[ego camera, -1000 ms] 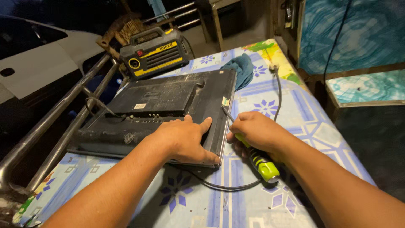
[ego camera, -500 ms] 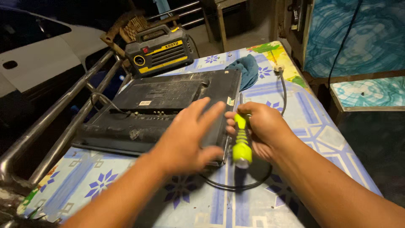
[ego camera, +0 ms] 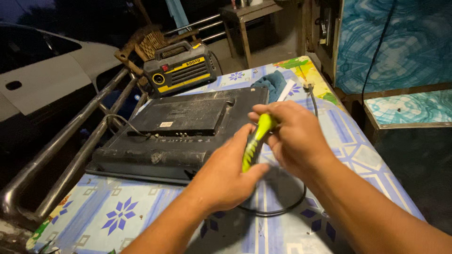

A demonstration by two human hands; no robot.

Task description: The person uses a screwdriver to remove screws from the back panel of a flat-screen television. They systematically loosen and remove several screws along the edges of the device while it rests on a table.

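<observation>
Head view looks down on a table (ego camera: pixel 141 211) spread with a pale blue cloth printed with flowers and squares, its far corner patterned in green and orange. Beyond the left edge stands a white car (ego camera: pixel 42 80), with metal rails (ego camera: pixel 66 141) running between it and the table. On the cloth lies a large black flat-panel set (ego camera: pixel 183 127), face down, its dusty back cover up and a raised rectangular panel in the middle. At the far end sits a black and yellow machine with a carry handle (ego camera: pixel 181 68), a worn brush (ego camera: pixel 150 43) leaning behind it. A teal cloth (ego camera: pixel 273 82) lies crumpled just past the set's far right corner. A black cable (ego camera: pixel 287 207) loops on the table near the set's right edge and runs up toward the far corner.

Both hands meet above the set's near right corner. The right hand (ego camera: pixel 296 136) is clenched around the upper end of a lime-green screwdriver handle (ego camera: pixel 254 141), fingers curled over it. The left hand (ego camera: pixel 226 174) grips the lower end of the same handle, thumb and fingers closing on it from below. The handle stands tilted, top leaning away to the right. Its shaft and tip are hidden, and the hands are blurred
</observation>
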